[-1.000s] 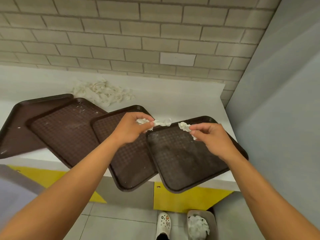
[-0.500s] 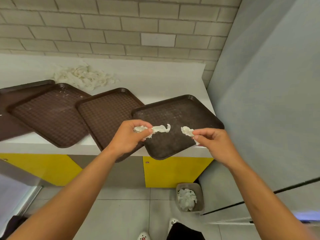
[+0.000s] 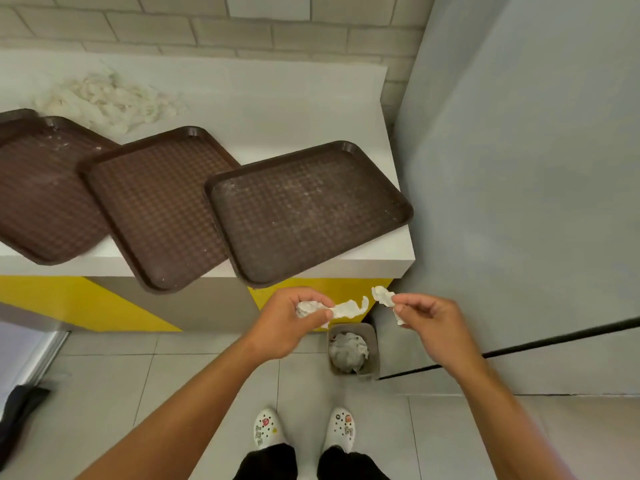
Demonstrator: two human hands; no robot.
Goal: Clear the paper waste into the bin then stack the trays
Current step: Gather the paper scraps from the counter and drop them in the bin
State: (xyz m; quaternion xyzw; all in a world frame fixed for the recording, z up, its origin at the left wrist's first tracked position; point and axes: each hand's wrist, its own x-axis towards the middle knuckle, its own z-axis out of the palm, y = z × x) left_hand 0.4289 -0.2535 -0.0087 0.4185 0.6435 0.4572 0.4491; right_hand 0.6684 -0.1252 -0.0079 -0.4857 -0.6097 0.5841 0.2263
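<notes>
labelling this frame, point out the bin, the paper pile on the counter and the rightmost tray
bin point(image 3: 373, 344): head view, right rim.
paper pile point(image 3: 110, 102): head view, middle of the heap.
rightmost tray point(image 3: 304, 213): head view, bare centre of its floor.

Tiled corner by a counter

White clogs point(image 3: 304, 432) stand on grey floor tiles point(image 3: 104, 382); a brick wall point(image 3: 145, 26) backs the white counter point(image 3: 277, 109); a grey panel point(image 3: 526, 168) stands right.

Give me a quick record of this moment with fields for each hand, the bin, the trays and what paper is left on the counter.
left hand: left hand grips a crumpled paper scrap
right hand: right hand pinches a smaller paper piece
bin: small bin on the floor below the hands, paper already inside
trays: brown trays overlapping on the white counter, not stacked
paper left: paper pile behind the trays
</notes>
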